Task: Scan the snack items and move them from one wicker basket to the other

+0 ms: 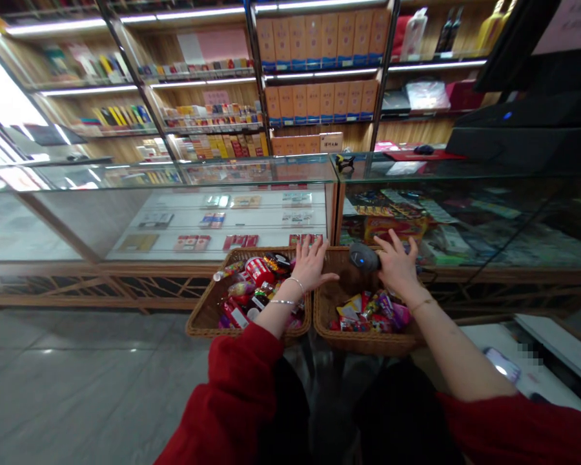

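Just in front of the glass display case (pixel 223 182), two wicker baskets side by side: left basket (pixel 201 323) and right basket (pixel 363 343), near rims almost meeting, only a thin slot between. Back rims sit close up against the case; front rims face the wearer's legs. What bears the baskets: can't tell.

Left hand (pixel 310 263): fingers spread, palm down, above the left basket's inner back corner. Right hand (pixel 397 261): fingers spread too, at the right basket's back right corner, just beside a dark grey device (pixel 363 257) with a blue light. Contact there: can't tell.

Wrapped packets (pixel 235 313) fill most of the left basket; bare wicker at its front left corner. Bright packets (pixel 353 309) bunch along the right basket's front; back part is bare wicker, so more room there.

Left side: open grey tiled floor (pixel 77 387). Right side tighter: white surface (pixel 484 336) with a phone (pixel 501 365) on it, near the right forearm.

Behind the case: lit wooden shelving (pixel 353 137), rows of orange boxes (pixel 314 39) in the middle.
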A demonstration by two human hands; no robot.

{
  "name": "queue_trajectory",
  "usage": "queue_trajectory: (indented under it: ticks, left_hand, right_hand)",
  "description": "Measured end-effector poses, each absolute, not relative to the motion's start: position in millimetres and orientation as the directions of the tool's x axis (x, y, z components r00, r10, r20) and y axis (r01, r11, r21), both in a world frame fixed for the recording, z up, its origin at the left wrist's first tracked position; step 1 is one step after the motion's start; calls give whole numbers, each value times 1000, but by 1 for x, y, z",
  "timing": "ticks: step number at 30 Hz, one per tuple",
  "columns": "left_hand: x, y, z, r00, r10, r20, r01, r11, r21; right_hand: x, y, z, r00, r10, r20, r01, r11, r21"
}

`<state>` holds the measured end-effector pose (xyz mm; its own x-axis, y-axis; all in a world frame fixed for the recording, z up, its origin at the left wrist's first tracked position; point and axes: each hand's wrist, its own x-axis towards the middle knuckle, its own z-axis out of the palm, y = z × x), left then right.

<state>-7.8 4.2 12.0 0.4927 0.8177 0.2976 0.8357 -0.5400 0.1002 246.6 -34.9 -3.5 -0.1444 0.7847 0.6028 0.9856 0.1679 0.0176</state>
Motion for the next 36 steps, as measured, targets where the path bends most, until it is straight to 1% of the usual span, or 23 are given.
queue_trajectory:
  ticks: [5, 15, 20, 27, 29, 31, 33, 36]
  left_hand:
    - [23, 3, 9, 550, 789, 273, 804, -589, 83]
    - [70, 5, -3, 648, 725, 232, 740, -672, 32]
    - [86, 11, -4, 676, 713, 183, 728, -686, -17]
    - [98, 19, -9, 676, 725, 131, 734, -678, -37]
    - [96, 17, -16, 687, 723, 76, 727, -685, -47]
    - [90, 14, -24, 706, 708, -14, 707, -705, -52]
    - [84, 8, -30, 722, 686, -92, 686, -727, -35]
    - [76, 0, -37, 731, 664, -157, 673, -739, 7]
  right_hand:
    - [270, -40, -12, -137, 792, 595, 990, 132, 52]
    - [302, -55, -18, -96, 846, 525, 993, 41, 114]
    - [314, -59, -19, -77, 859, 507, 992, 15, 125]
    - [326, -62, -21, -51, 870, 490, 994, -6, 113]
    - [327, -63, -21, -50, 871, 488, 994, -5, 112]
    - [328, -64, -20, -49, 872, 487, 993, -7, 114]
    - [328, -64, -20, -46, 871, 489, 994, -11, 112]
    - [328, -63, -21, -39, 867, 496, 995, -12, 99]
